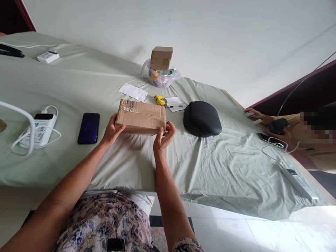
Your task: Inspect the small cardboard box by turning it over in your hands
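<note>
A brown cardboard box is held between both hands over the middle of the cloth-covered table. My left hand grips its left end, thumb on the near side. At the right end my right hand has its thumb against the near corner; something small and dark shows by its fingers, too small to name. The box top has a dark scribble at its left and a strip of tape along it. Just beyond the box lies a yellow tape measure beside a pen on white paper.
A dark phone and a white power bank with cables lie left. Right is a black rounded case. A clear basket carries a smaller box at the wall. Another person's hands are at the far right edge.
</note>
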